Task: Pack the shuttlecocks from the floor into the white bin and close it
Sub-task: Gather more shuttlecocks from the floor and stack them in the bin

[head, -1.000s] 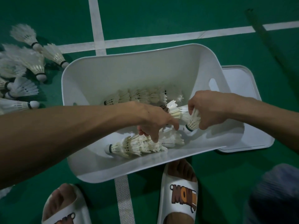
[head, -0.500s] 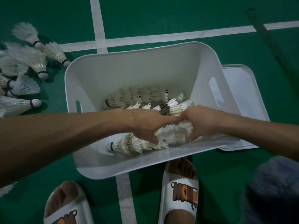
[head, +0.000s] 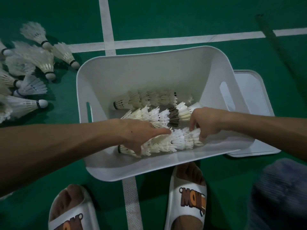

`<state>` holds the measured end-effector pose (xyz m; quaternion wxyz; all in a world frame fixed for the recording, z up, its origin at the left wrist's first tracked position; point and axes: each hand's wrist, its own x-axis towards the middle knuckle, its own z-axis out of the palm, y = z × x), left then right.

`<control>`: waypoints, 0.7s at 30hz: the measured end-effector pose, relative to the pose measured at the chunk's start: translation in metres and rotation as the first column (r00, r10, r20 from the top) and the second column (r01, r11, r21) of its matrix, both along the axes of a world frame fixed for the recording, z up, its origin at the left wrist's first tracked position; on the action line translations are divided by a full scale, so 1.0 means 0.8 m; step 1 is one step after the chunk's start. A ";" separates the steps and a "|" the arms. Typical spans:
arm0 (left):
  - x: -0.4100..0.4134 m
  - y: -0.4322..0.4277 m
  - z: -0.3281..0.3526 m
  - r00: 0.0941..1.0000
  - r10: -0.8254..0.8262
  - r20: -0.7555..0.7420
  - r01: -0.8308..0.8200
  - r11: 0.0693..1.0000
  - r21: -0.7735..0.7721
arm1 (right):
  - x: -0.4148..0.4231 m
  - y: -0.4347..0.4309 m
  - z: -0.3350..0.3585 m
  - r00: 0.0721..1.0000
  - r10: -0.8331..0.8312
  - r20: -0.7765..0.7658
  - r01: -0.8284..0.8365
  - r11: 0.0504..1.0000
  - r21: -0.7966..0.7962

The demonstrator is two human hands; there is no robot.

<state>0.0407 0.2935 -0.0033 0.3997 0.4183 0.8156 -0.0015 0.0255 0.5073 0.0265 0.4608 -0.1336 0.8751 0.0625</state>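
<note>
A nested row of shuttlecocks [head: 179, 140] lies along the near wall of the white bin [head: 149, 72]. The left hand [head: 141, 135] grips one end and the right hand [head: 209, 123] pinches the other, apparently to keep the stack straight beside two other rows [head: 149, 100]. Loose shuttlecocks [head: 41, 60] wait on the green floor [head: 182, 17] at left. The lid [head: 252, 100] lies at right, not yet on.

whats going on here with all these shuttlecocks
A person is packing shuttlecocks into a white bin. The left hand and right hand both hold the near row of nested shuttlecocks lying inside it, beside a middle row and a far row. Loose shuttlecocks lie on the green floor, and the lid lies beside the bin, not yet on.
</note>
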 end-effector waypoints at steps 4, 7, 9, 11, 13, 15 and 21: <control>-0.001 -0.005 -0.012 0.996 0.082 0.032 -0.081 0.997 -0.006 | -0.001 -0.004 -0.001 0.997 -0.071 -0.023 0.069 0.996 -0.058; -0.002 -0.011 -0.021 0.984 0.165 0.069 -0.165 0.986 -0.003 | 0.003 -0.005 -0.006 0.995 -0.097 -0.037 0.094 0.992 -0.079; -0.002 -0.009 -0.021 0.990 0.136 0.044 -0.135 0.991 -0.016 | 0.004 -0.003 -0.009 0.993 -0.114 -0.038 0.111 0.990 -0.082; -0.001 -0.010 -0.023 0.990 0.137 0.044 -0.137 0.991 -0.002 | 0.003 -0.001 -0.011 0.991 -0.133 -0.028 0.130 0.988 -0.087; 0.000 -0.013 -0.025 0.971 0.214 0.107 -0.215 0.977 0.001 | 0.004 0.000 -0.012 0.988 -0.154 -0.004 0.152 0.984 -0.094; 0.002 -0.012 -0.019 0.966 0.231 0.119 -0.235 0.972 0.016 | 0.004 0.002 -0.011 0.987 -0.159 0.009 0.159 0.983 -0.096; -0.007 -0.002 0.008 0.995 0.032 0.097 -0.027 0.998 -0.051 | 0.002 -0.001 0.008 0.995 -0.103 0.015 0.104 0.994 -0.037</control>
